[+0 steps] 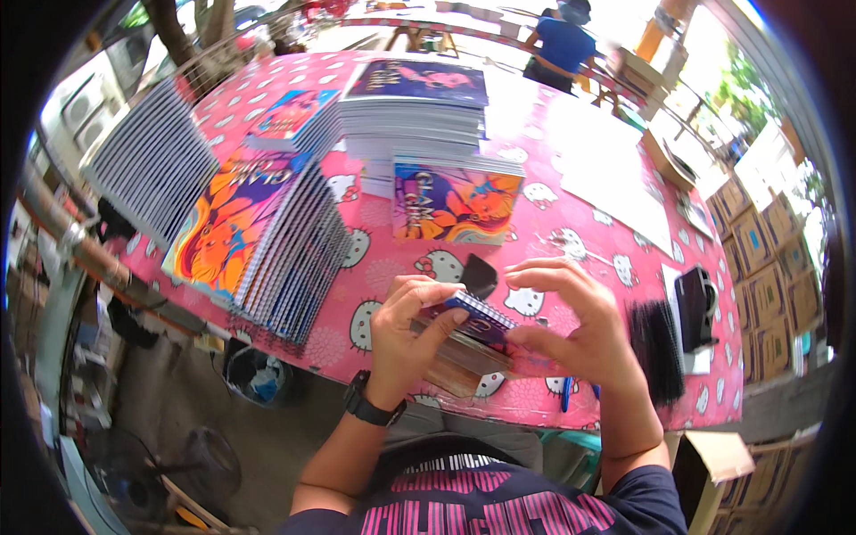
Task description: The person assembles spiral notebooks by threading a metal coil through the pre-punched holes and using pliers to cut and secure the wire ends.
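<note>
My left hand (pixel 412 332) pinches a small dark-blue spiral notebook (pixel 477 319) between thumb and fingers, its bound edge upward. My right hand (pixel 578 314) is spread open at the notebook's right end, its thumb tip at or very near the corner. Under the notebook lies a brown wooden block (pixel 459 364) at the table's near edge. Just beyond, a flat black object (pixel 479 276) rests on the cloth; its kind is unclear. A blue pen (pixel 566 394) lies below my right hand.
Stacked colourful spiral notebooks (pixel 259 241) stand left on the pink patterned tablecloth (pixel 361 325), with more notebooks (pixel 459 201) ahead. Black binding wires (pixel 655 352) and a black desk tool (pixel 695 308) are at right. White sheets (pixel 615 187) lie beyond. A person (pixel 563 46) is in the background.
</note>
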The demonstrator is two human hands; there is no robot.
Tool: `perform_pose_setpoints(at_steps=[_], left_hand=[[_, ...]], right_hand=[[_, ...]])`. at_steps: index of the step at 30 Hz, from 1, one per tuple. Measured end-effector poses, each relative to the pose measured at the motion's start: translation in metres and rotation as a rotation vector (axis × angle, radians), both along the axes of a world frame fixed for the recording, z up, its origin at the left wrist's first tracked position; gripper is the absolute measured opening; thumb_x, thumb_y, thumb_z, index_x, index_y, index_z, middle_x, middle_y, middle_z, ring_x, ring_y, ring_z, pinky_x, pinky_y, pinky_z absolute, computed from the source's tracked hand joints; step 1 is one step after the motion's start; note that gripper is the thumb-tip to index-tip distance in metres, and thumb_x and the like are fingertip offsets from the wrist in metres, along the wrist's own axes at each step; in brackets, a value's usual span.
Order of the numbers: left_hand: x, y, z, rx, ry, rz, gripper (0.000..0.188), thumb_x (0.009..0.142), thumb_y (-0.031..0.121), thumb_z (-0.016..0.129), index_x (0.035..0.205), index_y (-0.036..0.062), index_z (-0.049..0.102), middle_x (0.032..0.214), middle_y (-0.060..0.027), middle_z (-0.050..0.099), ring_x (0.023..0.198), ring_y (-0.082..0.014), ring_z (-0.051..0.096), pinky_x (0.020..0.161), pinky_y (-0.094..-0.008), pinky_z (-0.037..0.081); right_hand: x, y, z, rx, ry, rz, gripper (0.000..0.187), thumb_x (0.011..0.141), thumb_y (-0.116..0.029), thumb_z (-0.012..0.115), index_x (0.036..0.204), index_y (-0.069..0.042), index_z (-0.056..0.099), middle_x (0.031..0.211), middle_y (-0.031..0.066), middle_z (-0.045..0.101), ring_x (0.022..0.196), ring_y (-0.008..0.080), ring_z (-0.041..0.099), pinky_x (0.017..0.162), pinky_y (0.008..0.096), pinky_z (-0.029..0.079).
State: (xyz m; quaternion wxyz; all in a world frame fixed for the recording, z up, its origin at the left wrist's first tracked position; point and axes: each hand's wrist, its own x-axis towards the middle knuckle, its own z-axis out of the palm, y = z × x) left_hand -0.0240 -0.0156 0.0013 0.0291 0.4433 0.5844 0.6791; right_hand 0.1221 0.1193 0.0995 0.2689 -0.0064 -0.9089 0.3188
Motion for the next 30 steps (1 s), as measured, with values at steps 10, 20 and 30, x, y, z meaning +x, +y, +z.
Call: perform_pose_setpoints(at_steps=[10, 20, 30], left_hand=[[0.025, 0.0, 0.019, 0.041, 0.07, -0.057, 0.026, 0.068, 0.003, 0.077, 0.092, 0.005, 0.066, 0.087, -0.0076, 0.069, 0.084, -0.0176, 0.064, 0.073, -0.0292, 0.051], [0.023, -0.004, 0.018, 0.045, -0.141, -0.146, 0.042, 0.076, 0.003, 0.075, 0.109, 0.006, 0.049, 0.085, -0.0081, 0.069, 0.082, -0.0132, 0.066, 0.076, -0.0286, 0.05], [-0.047, -0.055, 0.074, 0.173, -0.094, 0.199, 0.035, 0.086, 0.009, 0.067, 0.119, 0.0059, 0.055, 0.087, -0.0031, 0.062, 0.071, -0.0091, 0.06, 0.059, -0.0231, 0.049]], right_hand=[[0.001, -0.026, -0.009, -0.071, 0.068, -0.079, 0.029, 0.076, -0.01, 0.07, 0.104, -0.006, 0.061, 0.085, 0.008, 0.058, 0.08, 0.0241, 0.056, 0.073, 0.0356, 0.045], [-0.001, -0.032, -0.004, 0.226, 0.135, -0.025, 0.026, 0.081, -0.003, 0.064, 0.107, -0.002, 0.06, 0.095, 0.0106, 0.065, 0.076, 0.0268, 0.06, 0.068, 0.0369, 0.05], [-0.034, -0.033, 0.042, 0.343, 0.537, -0.147, 0.049, 0.077, -0.025, 0.074, 0.118, -0.003, 0.058, 0.12, 0.0154, 0.059, 0.111, 0.033, 0.053, 0.094, 0.0399, 0.042]])
